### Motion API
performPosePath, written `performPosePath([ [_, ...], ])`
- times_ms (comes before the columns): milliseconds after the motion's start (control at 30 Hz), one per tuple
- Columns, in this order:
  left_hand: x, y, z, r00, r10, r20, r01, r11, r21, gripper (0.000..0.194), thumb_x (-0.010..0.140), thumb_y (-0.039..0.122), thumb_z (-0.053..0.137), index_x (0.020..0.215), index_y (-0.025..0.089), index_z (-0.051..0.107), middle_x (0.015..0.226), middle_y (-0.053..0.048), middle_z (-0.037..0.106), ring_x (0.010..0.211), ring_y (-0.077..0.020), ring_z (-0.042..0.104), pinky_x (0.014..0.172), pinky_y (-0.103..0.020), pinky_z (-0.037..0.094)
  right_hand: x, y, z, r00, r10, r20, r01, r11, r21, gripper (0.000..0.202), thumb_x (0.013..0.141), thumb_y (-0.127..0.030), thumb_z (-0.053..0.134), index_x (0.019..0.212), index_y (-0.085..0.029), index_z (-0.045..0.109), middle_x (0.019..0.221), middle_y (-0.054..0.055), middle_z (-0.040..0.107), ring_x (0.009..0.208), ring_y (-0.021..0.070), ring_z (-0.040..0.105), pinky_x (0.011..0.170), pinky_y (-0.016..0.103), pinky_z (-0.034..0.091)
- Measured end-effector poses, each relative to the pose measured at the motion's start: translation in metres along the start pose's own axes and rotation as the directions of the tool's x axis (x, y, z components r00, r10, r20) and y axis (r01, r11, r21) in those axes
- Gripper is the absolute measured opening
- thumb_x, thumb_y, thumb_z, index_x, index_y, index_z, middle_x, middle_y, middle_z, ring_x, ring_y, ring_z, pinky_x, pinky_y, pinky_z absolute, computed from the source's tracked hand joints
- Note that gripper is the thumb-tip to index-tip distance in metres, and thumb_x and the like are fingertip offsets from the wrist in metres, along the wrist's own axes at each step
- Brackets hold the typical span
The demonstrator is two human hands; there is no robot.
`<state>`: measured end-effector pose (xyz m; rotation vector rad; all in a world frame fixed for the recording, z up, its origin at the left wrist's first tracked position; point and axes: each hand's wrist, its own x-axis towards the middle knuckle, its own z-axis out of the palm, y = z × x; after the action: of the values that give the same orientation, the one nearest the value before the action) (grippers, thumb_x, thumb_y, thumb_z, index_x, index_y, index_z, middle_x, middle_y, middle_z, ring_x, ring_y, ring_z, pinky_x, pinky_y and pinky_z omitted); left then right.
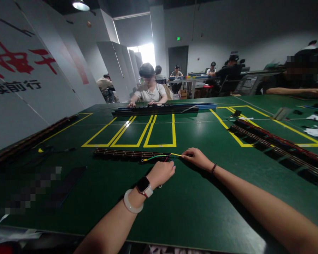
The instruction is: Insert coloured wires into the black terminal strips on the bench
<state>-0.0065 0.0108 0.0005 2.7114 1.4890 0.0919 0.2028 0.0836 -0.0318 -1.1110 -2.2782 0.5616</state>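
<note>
A dark strip-shaped assembly [127, 153] with rows of copper-coloured bars lies across the green table in front of me. Coloured wires come out of its right end. My right hand [197, 158] pinches the tip of a yellow wire [176, 154] and pulls it out to the right. My left hand [163, 173], with a watch and a pale bangle on the wrist, is closed around red and blue wires [174, 158]; its fingertips are partly hidden. A green wire [157, 156] with a ring terminal [143, 160] lies loose above that hand. Another ring terminal shows below it.
Yellow tape [159, 145] marks boxes on the green table [201, 204]. Long dark wired strips [278, 148] lie at right, another [29, 139] along the left edge. A flat dark sheet [69, 185] is at left. Across the table a person [149, 91] works behind long dark rails [156, 111].
</note>
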Motion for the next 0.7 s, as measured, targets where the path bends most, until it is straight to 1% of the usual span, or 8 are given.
performPosePath([
  [100, -0.002, 0.003, -0.004, 0.999, -0.003, -0.043, 0.002, 1.0, -0.014, 0.039, 0.093, 0.036, 0.024, 0.085, 0.015, 0.056, 0.075, -0.008, 0.063, 0.064, -0.0176, 0.06, 0.061, -0.028, 0.041, 0.001, 0.001, 0.001, 1.0, -0.004, 0.006, 0.004, 1.0, -0.005, 0.024, 0.085, -0.038, 0.053, 0.086, -0.02, 0.07, 0.082, 0.003, 0.066, 0.077, 0.0158, 0.057, 0.071, 0.026, 0.04],
  [167, -0.003, 0.004, -0.007, 0.994, -0.044, -0.102, 0.042, 0.999, -0.022, 0.041, 0.093, 0.037, 0.021, 0.088, 0.015, 0.055, 0.076, -0.008, 0.063, 0.066, -0.0177, 0.061, 0.06, -0.027, 0.041, 0.001, 0.001, 0.001, 1.0, -0.001, 0.004, 0.001, 1.0, -0.002, 0.024, 0.085, -0.038, 0.054, 0.086, -0.02, 0.07, 0.082, 0.003, 0.066, 0.078, 0.0161, 0.057, 0.071, 0.026, 0.04],
  [267, -0.004, 0.004, -0.011, 0.956, -0.224, -0.188, 0.224, 0.974, -0.024, 0.038, 0.093, 0.036, 0.02, 0.097, 0.015, 0.052, 0.076, -0.009, 0.063, 0.067, -0.0197, 0.062, 0.057, -0.027, 0.042, 0.001, 0.001, 0.001, 1.0, 0.006, 0.01, -0.007, 1.0, 0.01, 0.024, 0.085, -0.038, 0.053, 0.086, -0.019, 0.07, 0.083, 0.003, 0.067, 0.079, 0.0162, 0.057, 0.072, 0.026, 0.04],
  [333, -0.003, 0.003, -0.013, 0.907, -0.366, -0.206, 0.37, 0.929, -0.022, 0.036, 0.093, 0.036, 0.023, 0.106, 0.014, 0.047, 0.076, -0.01, 0.064, 0.067, -0.0213, 0.063, 0.057, -0.027, 0.043, 0.001, 0.001, 0.001, 1.0, 0.011, 0.015, -0.011, 1.0, 0.017, 0.025, 0.085, -0.038, 0.053, 0.086, -0.019, 0.069, 0.084, 0.003, 0.067, 0.079, 0.0163, 0.058, 0.072, 0.026, 0.04],
  [400, -0.003, 0.001, -0.014, 0.869, -0.45, -0.204, 0.457, 0.889, -0.011, 0.037, 0.092, 0.037, 0.026, 0.115, 0.013, 0.041, 0.077, -0.011, 0.064, 0.068, -0.0225, 0.065, 0.058, -0.028, 0.043, 0.002, 0.002, 0.001, 1.0, 0.013, 0.016, -0.013, 1.0, 0.016, 0.025, 0.085, -0.038, 0.053, 0.086, -0.02, 0.069, 0.084, 0.003, 0.067, 0.078, 0.0163, 0.058, 0.071, 0.026, 0.04],
  [500, -0.002, 0.001, -0.013, 0.853, -0.481, -0.202, 0.495, 0.869, 0.022, 0.039, 0.091, 0.038, 0.028, 0.118, 0.012, 0.038, 0.076, -0.012, 0.064, 0.069, -0.0236, 0.065, 0.058, -0.028, 0.044, 0.002, 0.003, 0.002, 1.0, 0.008, 0.015, -0.008, 1.0, 0.018, 0.024, 0.085, -0.038, 0.053, 0.086, -0.02, 0.069, 0.084, 0.002, 0.067, 0.077, 0.0159, 0.058, 0.07, 0.026, 0.04],
  [600, -0.001, 0.001, -0.011, 0.855, -0.474, -0.212, 0.495, 0.868, 0.052, 0.035, 0.091, 0.036, 0.028, 0.111, 0.013, 0.044, 0.074, -0.011, 0.063, 0.07, -0.0244, 0.065, 0.058, -0.029, 0.045, 0.002, 0.003, 0.003, 1.0, -0.002, 0.01, 0.002, 1.0, 0.019, 0.024, 0.085, -0.037, 0.053, 0.085, -0.02, 0.07, 0.083, 0.002, 0.067, 0.077, 0.0157, 0.057, 0.07, 0.026, 0.04],
  [700, -0.001, 0.001, -0.009, 0.858, -0.451, -0.246, 0.475, 0.879, 0.044, 0.031, 0.091, 0.034, 0.029, 0.102, 0.012, 0.048, 0.078, -0.011, 0.062, 0.072, -0.0239, 0.064, 0.057, -0.029, 0.046, 0.002, 0.003, 0.003, 1.0, -0.006, 0.01, 0.005, 1.0, 0.023, 0.024, 0.085, -0.037, 0.053, 0.085, -0.02, 0.07, 0.083, 0.002, 0.067, 0.076, 0.0155, 0.058, 0.07, 0.026, 0.04],
])
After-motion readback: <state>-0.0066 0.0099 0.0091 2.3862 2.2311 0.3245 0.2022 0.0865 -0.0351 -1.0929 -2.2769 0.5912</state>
